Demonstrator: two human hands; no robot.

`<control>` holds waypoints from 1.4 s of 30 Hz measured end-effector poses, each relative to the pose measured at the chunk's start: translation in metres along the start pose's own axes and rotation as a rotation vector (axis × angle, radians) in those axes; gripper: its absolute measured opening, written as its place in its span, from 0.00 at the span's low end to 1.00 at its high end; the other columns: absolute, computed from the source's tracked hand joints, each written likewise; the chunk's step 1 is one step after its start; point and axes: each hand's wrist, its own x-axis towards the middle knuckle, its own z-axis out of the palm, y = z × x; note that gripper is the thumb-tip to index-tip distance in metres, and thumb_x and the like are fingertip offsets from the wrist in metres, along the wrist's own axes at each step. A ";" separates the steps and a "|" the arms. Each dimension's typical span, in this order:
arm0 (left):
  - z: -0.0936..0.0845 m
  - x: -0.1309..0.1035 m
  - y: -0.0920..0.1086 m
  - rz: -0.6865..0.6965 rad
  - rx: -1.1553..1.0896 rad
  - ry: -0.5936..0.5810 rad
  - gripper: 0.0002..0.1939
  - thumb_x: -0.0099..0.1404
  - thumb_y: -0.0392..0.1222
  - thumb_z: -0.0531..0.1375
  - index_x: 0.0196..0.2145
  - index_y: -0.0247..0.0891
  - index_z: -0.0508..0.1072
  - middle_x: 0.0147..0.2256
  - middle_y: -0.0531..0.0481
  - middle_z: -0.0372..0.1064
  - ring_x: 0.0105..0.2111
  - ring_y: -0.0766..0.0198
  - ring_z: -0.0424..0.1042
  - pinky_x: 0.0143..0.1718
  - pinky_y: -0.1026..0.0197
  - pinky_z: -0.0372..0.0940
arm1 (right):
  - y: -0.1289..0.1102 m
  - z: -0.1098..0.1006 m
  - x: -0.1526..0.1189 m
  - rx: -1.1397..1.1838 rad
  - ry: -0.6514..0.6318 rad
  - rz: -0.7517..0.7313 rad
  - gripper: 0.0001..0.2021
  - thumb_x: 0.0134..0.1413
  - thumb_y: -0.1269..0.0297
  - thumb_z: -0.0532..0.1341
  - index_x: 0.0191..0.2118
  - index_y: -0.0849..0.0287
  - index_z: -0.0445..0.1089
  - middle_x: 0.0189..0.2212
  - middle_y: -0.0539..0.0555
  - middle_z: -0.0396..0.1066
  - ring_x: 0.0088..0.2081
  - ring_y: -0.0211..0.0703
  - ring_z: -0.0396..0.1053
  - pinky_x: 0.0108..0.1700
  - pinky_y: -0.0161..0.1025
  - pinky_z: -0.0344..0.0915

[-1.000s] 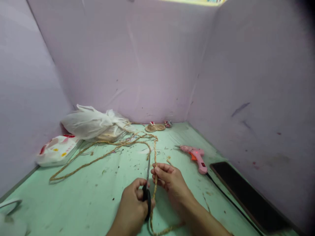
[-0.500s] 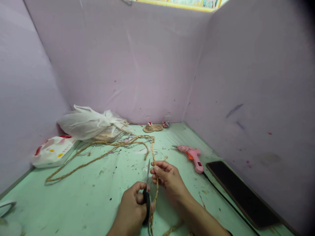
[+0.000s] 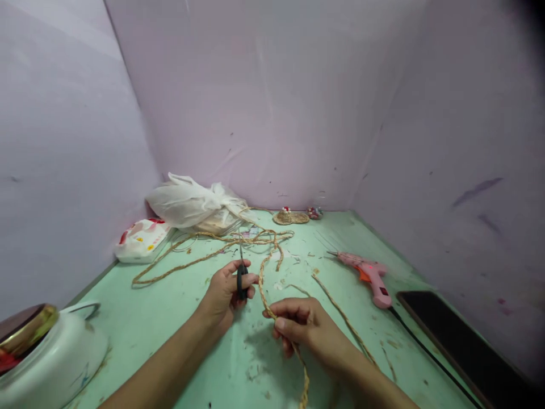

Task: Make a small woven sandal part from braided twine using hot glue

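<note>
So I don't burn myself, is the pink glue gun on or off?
The pink glue gun looks on: a small red light shows on its body.

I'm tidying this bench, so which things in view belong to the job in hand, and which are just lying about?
In use:
black-handled scissors, in the left hand
braided cord, in the right hand

Apparently just lying about:
pink glue gun, untouched
dark phone
white plastic bag
printed white packet
woven straw ornament
white container
</note>
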 end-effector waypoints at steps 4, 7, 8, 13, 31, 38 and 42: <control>-0.001 0.000 0.004 -0.079 0.004 -0.050 0.26 0.41 0.38 0.66 0.37 0.37 0.61 0.22 0.53 0.69 0.15 0.74 0.61 0.12 0.74 0.44 | 0.002 -0.002 0.000 -0.054 -0.091 0.022 0.16 0.33 0.57 0.67 0.29 0.64 0.72 0.18 0.47 0.66 0.16 0.31 0.60 0.22 0.32 0.57; 0.001 -0.002 0.006 -0.030 0.040 -0.048 0.27 0.39 0.37 0.67 0.37 0.37 0.61 0.19 0.55 0.68 0.15 0.74 0.60 0.12 0.74 0.44 | 0.003 -0.003 0.001 -0.061 -0.161 0.021 0.14 0.34 0.58 0.68 0.25 0.63 0.70 0.18 0.48 0.67 0.19 0.31 0.61 0.24 0.32 0.58; 0.002 -0.003 0.005 0.008 0.052 -0.029 0.27 0.38 0.36 0.67 0.37 0.37 0.61 0.19 0.56 0.67 0.15 0.74 0.61 0.12 0.74 0.44 | 0.004 -0.003 0.001 -0.041 -0.166 0.017 0.14 0.34 0.59 0.69 0.25 0.63 0.69 0.20 0.49 0.68 0.21 0.32 0.63 0.26 0.33 0.59; 0.014 -0.011 -0.003 0.118 0.105 0.103 0.27 0.38 0.37 0.68 0.37 0.37 0.61 0.18 0.56 0.67 0.15 0.72 0.62 0.13 0.73 0.48 | 0.005 -0.001 0.002 0.134 -0.147 -0.012 0.20 0.33 0.58 0.72 0.34 0.61 0.69 0.30 0.52 0.72 0.26 0.35 0.68 0.32 0.36 0.64; -0.003 0.008 0.006 0.183 -0.007 0.113 0.28 0.38 0.35 0.67 0.37 0.38 0.61 0.22 0.55 0.70 0.18 0.71 0.66 0.17 0.73 0.52 | -0.003 -0.009 -0.004 0.263 -0.171 0.217 0.18 0.30 0.61 0.73 0.29 0.66 0.73 0.20 0.52 0.73 0.20 0.34 0.70 0.26 0.32 0.65; -0.013 0.009 0.011 0.210 0.469 0.098 0.20 0.45 0.45 0.65 0.35 0.36 0.64 0.20 0.51 0.70 0.17 0.67 0.65 0.16 0.69 0.52 | -0.002 -0.013 0.002 0.202 0.056 0.129 0.16 0.28 0.61 0.72 0.25 0.64 0.71 0.18 0.51 0.73 0.18 0.34 0.67 0.24 0.33 0.62; -0.016 -0.006 0.017 0.396 0.881 -0.175 0.14 0.48 0.39 0.62 0.35 0.38 0.67 0.25 0.52 0.71 0.23 0.65 0.67 0.24 0.66 0.59 | -0.004 -0.017 0.005 0.155 0.181 0.041 0.16 0.27 0.61 0.72 0.24 0.64 0.70 0.17 0.51 0.72 0.17 0.34 0.65 0.24 0.33 0.61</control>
